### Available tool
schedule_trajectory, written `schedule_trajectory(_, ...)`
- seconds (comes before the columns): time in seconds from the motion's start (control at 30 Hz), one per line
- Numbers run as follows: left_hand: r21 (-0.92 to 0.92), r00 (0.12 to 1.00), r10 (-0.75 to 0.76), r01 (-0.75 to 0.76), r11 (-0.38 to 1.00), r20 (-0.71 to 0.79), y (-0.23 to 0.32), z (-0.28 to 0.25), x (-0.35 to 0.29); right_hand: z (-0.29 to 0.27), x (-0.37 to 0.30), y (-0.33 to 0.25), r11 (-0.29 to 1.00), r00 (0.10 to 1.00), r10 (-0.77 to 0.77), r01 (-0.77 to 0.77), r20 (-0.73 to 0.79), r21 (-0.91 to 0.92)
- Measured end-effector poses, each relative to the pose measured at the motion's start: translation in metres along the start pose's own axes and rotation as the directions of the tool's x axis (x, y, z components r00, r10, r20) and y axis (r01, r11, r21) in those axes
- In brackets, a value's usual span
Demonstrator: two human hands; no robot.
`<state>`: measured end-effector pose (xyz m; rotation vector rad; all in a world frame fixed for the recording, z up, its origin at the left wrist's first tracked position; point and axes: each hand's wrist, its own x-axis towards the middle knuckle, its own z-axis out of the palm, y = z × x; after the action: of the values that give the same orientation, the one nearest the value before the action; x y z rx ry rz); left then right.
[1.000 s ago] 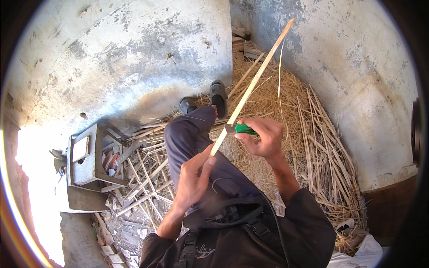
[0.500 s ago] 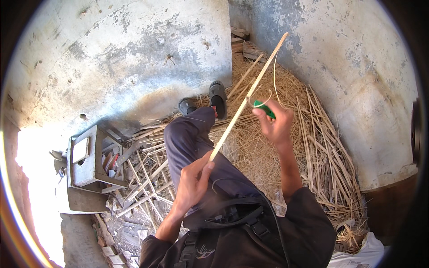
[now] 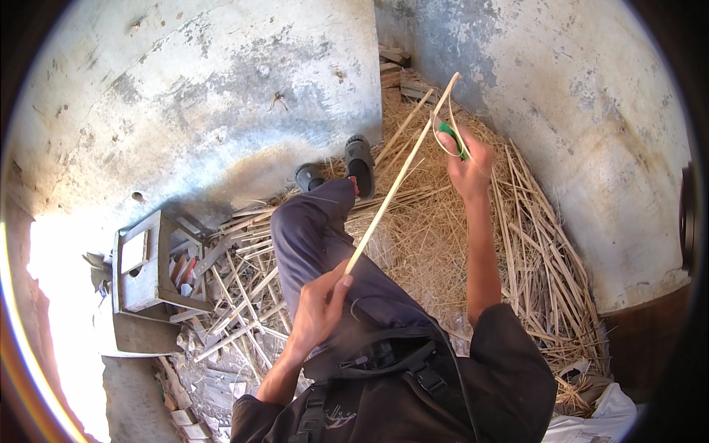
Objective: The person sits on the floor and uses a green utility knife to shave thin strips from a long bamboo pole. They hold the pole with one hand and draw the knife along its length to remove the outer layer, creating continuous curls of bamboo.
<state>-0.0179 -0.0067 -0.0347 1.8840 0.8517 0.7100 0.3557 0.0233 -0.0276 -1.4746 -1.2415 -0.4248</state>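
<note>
My left hand (image 3: pixel 319 304) is closed around the near end of a long pale bamboo strip (image 3: pixel 388 199), which slants up and away to the right. Near the strip's far end, my right hand (image 3: pixel 473 166) grips a green-handled cutting tool (image 3: pixel 452 139); its blade cannot be made out. Thin curled shavings (image 3: pixel 452 111) loop between the far tip and my right hand. A finer sliver (image 3: pixel 415 171) sticks out from the strip's middle. The strip passes above my bent leg (image 3: pixel 314 229) in dark trousers.
Straw-like shavings (image 3: pixel 421 244) cover the floor ahead. Many loose strips (image 3: pixel 546 273) lie along the right wall (image 3: pixel 591 148). A wooden box frame (image 3: pixel 148 258) stands at left beside scattered sticks (image 3: pixel 244 310). A white sack (image 3: pixel 598 417) lies at lower right.
My right hand and the green-handled tool have moved farther away along the strip, toward its tip. The strip's far end has dipped slightly, while my left hand stays nearly in place.
</note>
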Motion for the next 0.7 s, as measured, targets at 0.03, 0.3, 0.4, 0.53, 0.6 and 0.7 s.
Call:
schedule_trajectory(0.03,0.009,1.000,-0.005,0.005,1.000,0.007,0.000,0.001,0.000,0.000,0.003,0.008,1.000,1.000,-0.009,0.009,-0.021,0.004)
schedule_trajectory(0.3,0.034,0.998,-0.050,0.049,0.998,0.037,-0.010,0.000,-0.008,0.001,0.014,0.049,0.987,0.985,0.150,-0.155,-0.086,-0.050)
schedule_trajectory(0.4,0.024,0.999,-0.048,0.048,0.999,0.017,-0.016,0.002,-0.011,-0.001,0.015,0.050,0.988,0.988,0.139,-0.143,-0.066,-0.059)
schedule_trajectory(0.53,0.036,0.998,-0.053,0.054,0.998,-0.020,-0.026,-0.003,-0.011,-0.004,0.008,0.062,0.796,0.873,0.363,-0.472,0.326,0.379)
schedule_trajectory(0.6,0.058,0.997,-0.070,0.071,0.996,-0.031,-0.024,-0.008,-0.011,-0.007,0.005,0.060,0.577,0.778,0.365,-0.620,0.511,0.532)
schedule_trajectory(0.7,0.114,0.997,-0.060,0.064,0.991,-0.046,-0.016,-0.014,-0.005,-0.008,-0.006,0.056,0.450,0.747,0.344,-0.663,0.569,0.598)
